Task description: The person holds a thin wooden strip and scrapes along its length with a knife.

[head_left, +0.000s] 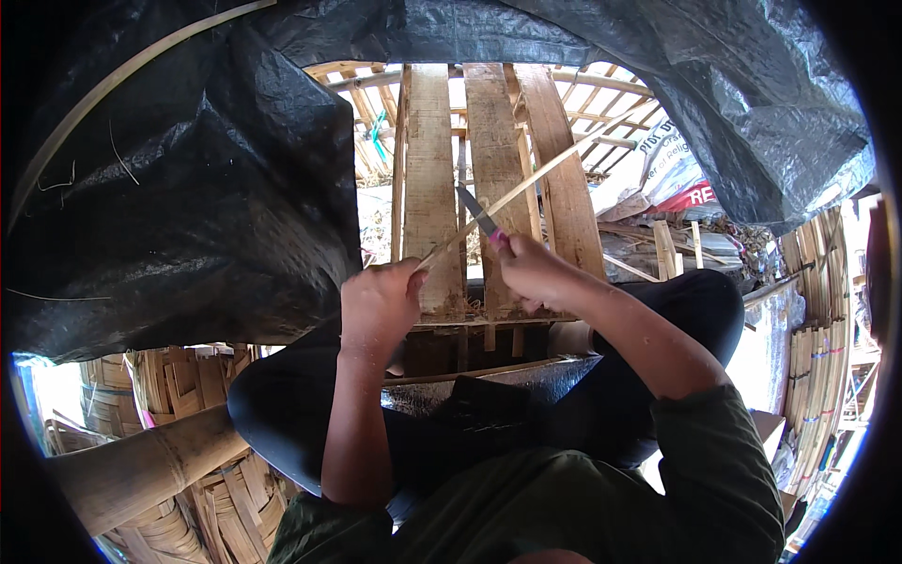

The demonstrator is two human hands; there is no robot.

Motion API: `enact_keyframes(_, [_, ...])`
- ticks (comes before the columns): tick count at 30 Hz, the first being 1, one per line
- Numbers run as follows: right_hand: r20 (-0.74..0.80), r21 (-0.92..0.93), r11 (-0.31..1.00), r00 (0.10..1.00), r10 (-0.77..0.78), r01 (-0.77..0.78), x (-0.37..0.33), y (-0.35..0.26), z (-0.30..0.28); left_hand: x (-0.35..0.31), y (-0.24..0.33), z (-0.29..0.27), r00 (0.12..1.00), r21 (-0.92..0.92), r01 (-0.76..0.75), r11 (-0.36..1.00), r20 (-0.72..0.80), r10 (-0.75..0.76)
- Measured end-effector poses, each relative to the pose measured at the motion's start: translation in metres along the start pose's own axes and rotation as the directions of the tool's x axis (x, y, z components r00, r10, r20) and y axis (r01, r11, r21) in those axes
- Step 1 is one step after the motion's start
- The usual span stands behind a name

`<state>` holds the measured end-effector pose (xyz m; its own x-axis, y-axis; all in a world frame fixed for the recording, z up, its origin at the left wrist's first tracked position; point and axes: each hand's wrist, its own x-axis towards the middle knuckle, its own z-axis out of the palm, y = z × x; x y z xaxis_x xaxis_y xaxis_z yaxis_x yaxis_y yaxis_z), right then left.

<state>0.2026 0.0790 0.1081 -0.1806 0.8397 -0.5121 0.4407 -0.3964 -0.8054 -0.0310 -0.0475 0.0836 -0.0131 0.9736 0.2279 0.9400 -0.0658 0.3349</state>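
Observation:
A long, thin bamboo strip point(554, 167) slants from near my left hand up to the far right, above the wooden planks. My left hand point(381, 299) is closed around its near end. In my right hand point(540, 273) is a knife point(479, 212) with a pinkish handle, mostly hidden by the fingers. Its dark blade points up and to the left and crosses the strip, seemingly touching it. Below both hands lie worn wooden planks point(432, 188) side by side with gaps between them. Small shavings point(474, 308) gather at their near end.
Black plastic sheeting point(235, 207) covers the left side and arches over the back. A thick bamboo pole point(150, 465) and woven bamboo pieces point(225, 508) are at lower left. Bundled bamboo strips point(816, 376) stand at right, and a printed white sack point(658, 174) lies at back right.

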Motion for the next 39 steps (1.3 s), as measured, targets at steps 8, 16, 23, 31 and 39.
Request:
enact_keyframes(8, [0.276, -0.311, 0.938, 0.93, 0.243, -0.153, -0.021, 0.009, 0.046, -0.001, -0.006, 0.002, 0.997, -0.071, 0.068, 0.995, 0.044, -0.065])
enact_keyframes(16, [-0.417, -0.03, 0.984, 0.893, -0.172, 0.176, -0.004, -0.001, 0.035, 0.003, -0.01, 0.005, 0.998, -0.074, 0.068, 0.995, -0.008, -0.068])
enact_keyframes(23, [-0.147, -0.018, 0.996, 0.985, -0.086, 0.085, 0.011, -0.011, 0.015, 0.007, -0.009, 0.003, 0.995, -0.126, 0.102, 0.987, 0.002, -0.102])
enact_keyframes(31, [0.599, -0.361, 0.734, 0.747, -0.29, 0.575, 0.005, 0.008, -0.002, 0.002, -0.031, 0.012, 0.991, -0.095, 0.126, 0.987, -0.026, -0.129])
enact_keyframes(39, [0.653, -0.581, 0.561, 0.749, -0.111, 0.59, 0.0, 0.025, 0.007, 0.007, -0.029, 0.024, 0.996, -0.095, 0.081, 0.992, -0.02, -0.083])
